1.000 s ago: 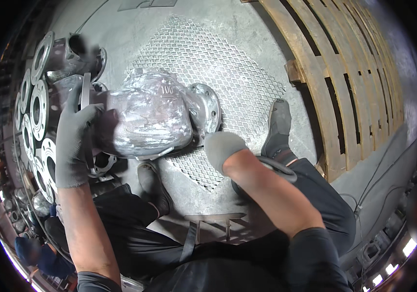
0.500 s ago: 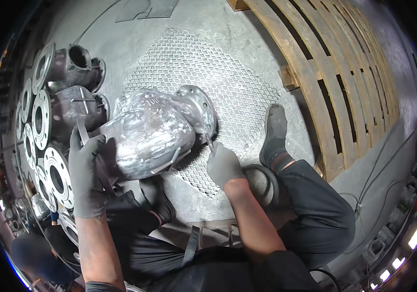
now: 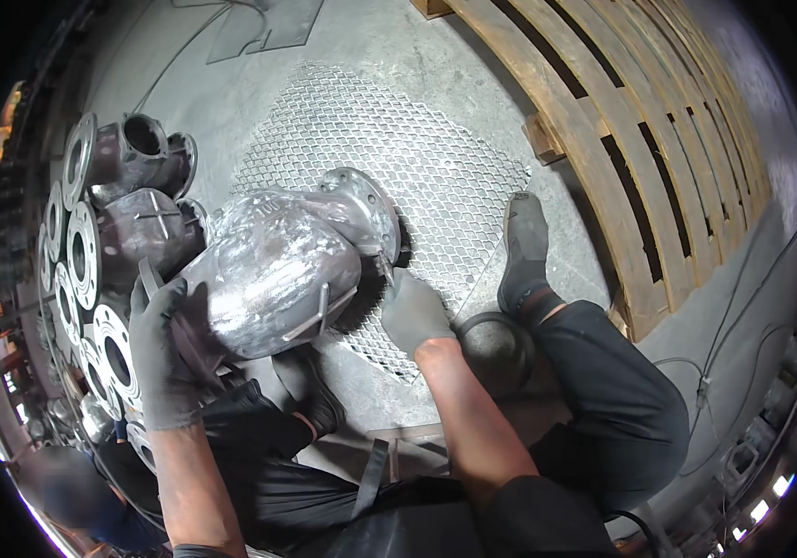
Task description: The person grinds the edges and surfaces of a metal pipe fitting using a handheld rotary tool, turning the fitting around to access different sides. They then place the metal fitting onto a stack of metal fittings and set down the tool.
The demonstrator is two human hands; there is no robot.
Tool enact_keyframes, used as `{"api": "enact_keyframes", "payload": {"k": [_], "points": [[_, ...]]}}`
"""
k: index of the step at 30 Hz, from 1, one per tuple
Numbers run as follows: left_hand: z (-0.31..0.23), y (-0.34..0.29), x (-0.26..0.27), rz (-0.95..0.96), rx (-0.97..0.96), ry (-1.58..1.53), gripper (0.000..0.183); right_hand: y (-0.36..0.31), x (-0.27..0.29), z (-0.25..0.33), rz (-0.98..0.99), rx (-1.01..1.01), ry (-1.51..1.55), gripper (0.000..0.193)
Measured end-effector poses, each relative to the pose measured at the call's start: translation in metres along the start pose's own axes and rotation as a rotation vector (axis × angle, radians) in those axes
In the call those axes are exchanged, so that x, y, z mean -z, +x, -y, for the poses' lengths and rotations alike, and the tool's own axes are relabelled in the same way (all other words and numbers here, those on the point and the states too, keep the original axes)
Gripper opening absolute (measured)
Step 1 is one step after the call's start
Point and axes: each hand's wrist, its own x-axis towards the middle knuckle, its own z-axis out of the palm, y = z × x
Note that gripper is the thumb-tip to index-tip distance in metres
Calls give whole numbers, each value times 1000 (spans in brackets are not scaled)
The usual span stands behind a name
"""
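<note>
A large grey cast-metal valve body [image 3: 273, 274], streaked with white, lies on the expanded metal mesh [image 3: 352, 121] between my legs. It has a round flange [image 3: 370, 209] with bolt holes at its far right end. My left hand [image 3: 161, 358], in a grey glove, is closed on the rim at the near left end of the valve body, thumb toward me. Just below the round flange, my gloved right hand [image 3: 415, 312] is closed around a thin metal tool [image 3: 385, 268]. The tool's tip meets the flange's lower edge; its kind is mostly hidden by the fingers.
Several similar flanged castings [image 3: 142, 223] crowd the left side. A wooden pallet [image 3: 594, 130] lies at the right, near my right shoe [image 3: 527, 232]. A flat sheet [image 3: 263, 28] and a cable lie at the back. Another person [image 3: 73, 488] is at the lower left.
The valve body and both hands appear slightly further left and lower in the picture, as the whole view has shifted. Both hands keep their grips.
</note>
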Motion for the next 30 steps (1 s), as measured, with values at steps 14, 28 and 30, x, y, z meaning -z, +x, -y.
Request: {"api": "enact_keyframes", "payload": {"k": [14, 28, 30], "points": [[-4, -3, -8, -66, 7, -3, 68, -9, 54, 25, 179, 159, 212, 28], [-5, 8, -6, 73, -35, -57, 68, -14, 101, 62, 232, 390, 196, 39], [-2, 9, -4, 56, -55, -100, 66, -11, 107, 64, 279, 407, 156, 40]]}}
